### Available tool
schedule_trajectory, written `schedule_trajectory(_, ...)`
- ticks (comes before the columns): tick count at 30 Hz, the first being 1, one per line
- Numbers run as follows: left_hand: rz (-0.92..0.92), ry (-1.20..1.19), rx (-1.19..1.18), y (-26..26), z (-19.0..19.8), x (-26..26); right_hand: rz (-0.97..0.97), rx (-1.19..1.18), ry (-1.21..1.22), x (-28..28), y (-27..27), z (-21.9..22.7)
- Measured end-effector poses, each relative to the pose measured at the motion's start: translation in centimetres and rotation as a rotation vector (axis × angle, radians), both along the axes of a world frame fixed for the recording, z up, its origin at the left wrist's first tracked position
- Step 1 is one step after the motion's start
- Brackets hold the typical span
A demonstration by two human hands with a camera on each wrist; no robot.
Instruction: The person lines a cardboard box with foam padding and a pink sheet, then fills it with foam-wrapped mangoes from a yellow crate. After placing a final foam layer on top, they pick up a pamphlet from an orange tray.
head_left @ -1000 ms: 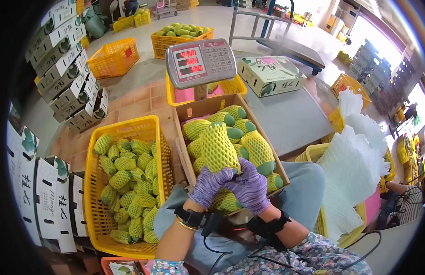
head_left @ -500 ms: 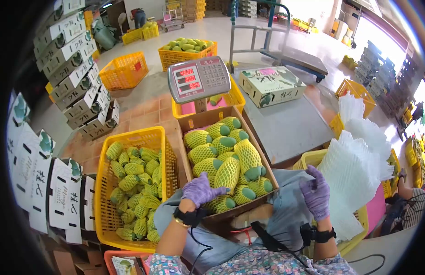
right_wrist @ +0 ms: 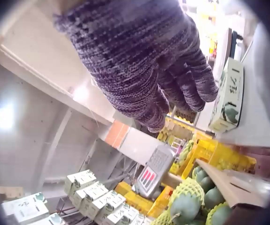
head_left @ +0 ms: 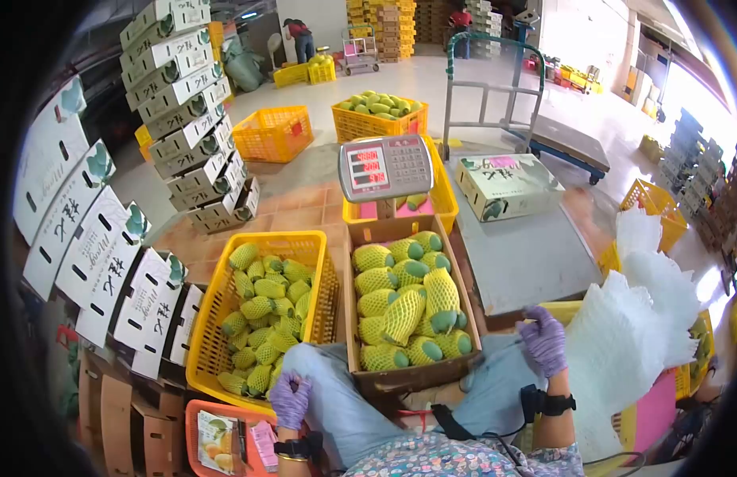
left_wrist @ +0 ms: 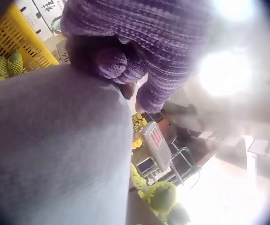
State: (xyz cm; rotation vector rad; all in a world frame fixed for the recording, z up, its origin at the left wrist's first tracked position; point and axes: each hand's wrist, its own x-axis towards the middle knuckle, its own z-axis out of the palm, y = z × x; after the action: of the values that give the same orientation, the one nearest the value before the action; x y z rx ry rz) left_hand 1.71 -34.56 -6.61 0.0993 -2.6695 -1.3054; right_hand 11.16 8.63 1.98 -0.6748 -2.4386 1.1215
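A cardboard box [head_left: 360,238] holding several green mangoes in yellow foam nets [head_left: 408,306] stands in front of my knees. My left hand [head_left: 290,400], in a purple knit glove, rests on my left trouser leg [left_wrist: 55,154] beside the yellow crate [head_left: 213,306]; its fingers [left_wrist: 116,61] hang loosely curled and hold nothing. My right hand [head_left: 543,340], also gloved, lies on my right knee, next to the pile of white foam nets [head_left: 635,334]. Its fingers [right_wrist: 191,89] are relaxed and empty.
The yellow crate is full of netted mangoes [head_left: 265,310]. A digital scale [head_left: 386,165] stands behind the box. Printed cartons [head_left: 186,119] are stacked at left, and flat ones [head_left: 98,254] lean nearer. A closed carton [head_left: 508,184] sits on a grey platform; a trolley [head_left: 543,135] stands beyond.
Both hands set a netted mango into the box, then drew back. My left hand has since dropped from the box's edge to my left leg. The view has tilted up.
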Motion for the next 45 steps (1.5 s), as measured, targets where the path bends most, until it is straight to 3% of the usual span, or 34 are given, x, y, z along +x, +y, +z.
schedule_trajectory(4,0.125,-0.042,-0.212,1.0,-0.5,-1.1,0.146,0.09,-0.187,-5.7,-0.3,1.1)
schedule_trajectory(6,0.132,-0.072,-0.23,0.8,-0.2,-1.9,0.467,0.528,0.004,-8.3,0.0,0.8)
schedule_trajectory(7,0.137,-0.098,-0.247,0.9,-0.1,-1.9,0.475,0.519,-0.016,-9.5,0.1,0.8)
schedule_trajectory(9,0.162,-0.153,-0.252,1.6,1.1,-2.0,0.75,0.877,-0.056,-11.2,0.0,0.2)
schedule_trajectory(10,0.139,-0.173,-0.299,1.5,1.3,-2.2,0.768,0.857,-0.077,-12.0,-0.1,-0.3)
schedule_trajectory(12,0.084,-0.243,-0.387,1.3,1.5,-2.8,1.042,1.092,-0.012,-13.4,-0.2,-1.4)
schedule_trajectory(13,0.082,-0.262,-0.394,1.5,1.7,-2.9,1.053,1.077,-0.024,-14.0,-0.2,-2.6)
schedule_trajectory(15,-0.055,-0.266,-0.335,2.6,3.0,-3.6,1.152,1.328,0.003,-15.6,-0.3,-4.8)
schedule_trajectory(17,-0.113,-0.257,-0.315,5.7,6.1,-4.7,1.226,1.197,0.086,-16.7,0.1,-4.3)
schedule_trajectory(19,-0.331,-0.184,0.106,8.9,9.0,-5.7,1.227,0.995,-0.003,-17.0,0.6,-3.9)
schedule_trajectory(20,-0.34,-0.196,0.106,10.3,9.6,-5.9,1.187,0.845,0.022,-17.0,1.0,-4.3)
schedule_trajectory(21,-0.426,-0.207,0.292,11.8,10.1,-6.1,1.183,0.843,0.009,-16.9,1.2,-4.2)
schedule_trajectory(23,-0.598,-0.26,0.677,14.8,9.9,-6.8,1.017,0.62,0.053,-16.3,1.0,-3.7)
schedule_trajectory(25,-0.732,-0.235,0.487,16.9,9.0,-7.9,0.929,0.526,0.107,-15.9,0.7,-4.2)
schedule_trajectory(28,-0.723,-0.171,0.628,20.5,6.7,-9.0,0.543,-0.213,0.189,-15.1,-0.3,-4.3)
schedule_trajectory(29,-0.727,-0.177,0.632,21.4,6.7,-9.9,0.536,-0.212,0.184,-15.2,-0.2,-4.5)
schedule_trajectory(31,-0.778,-0.367,0.614,22.9,7.1,-12.2,0.45,-0.889,0.143,-15.9,0.2,-5.1)
schedule_trajectory(32,-0.784,-0.365,0.612,23.4,6.5,-13.2,0.473,-1.101,0.172,-16.0,0.0,-4.3)
schedule_trajectory(34,-0.856,-0.546,0.877,24.4,5.3,-15.0,0.549,-1.148,0.146,-16.4,-0.1,-3.5)
schedule_trajectory(35,-0.857,-0.547,0.876,24.7,7.0,-15.1,0.626,-1.197,0.111,-16.5,-0.2,-3.1)
schedule_trajectory(37,-0.79,-1.041,1.143,25.2,11.6,-14.7,0.672,-1.11,0.057,-16.7,-0.8,-1.4)
schedule_trajectory(39,-0.763,-1.072,1.225,25.4,10.7,-15.1,0.642,-0.919,0.096,-17.0,-2.2,0.3)
schedule_trajectory(41,-0.621,-1.026,1.233,25.1,10.5,-15.2,0.643,-0.909,0.108,-17.2,-3.0,0.7)
schedule_trajectory(43,-0.631,-1.05,1.289,24.8,9.9,-15.1,0.655,-0.71,0.099,-17.4,-3.3,0.7)
schedule_trajectory(45,-0.452,-1.044,1.316,24.5,9.2,-14.5,0.678,-0.617,0.095,-17.6,-3.7,0.5)
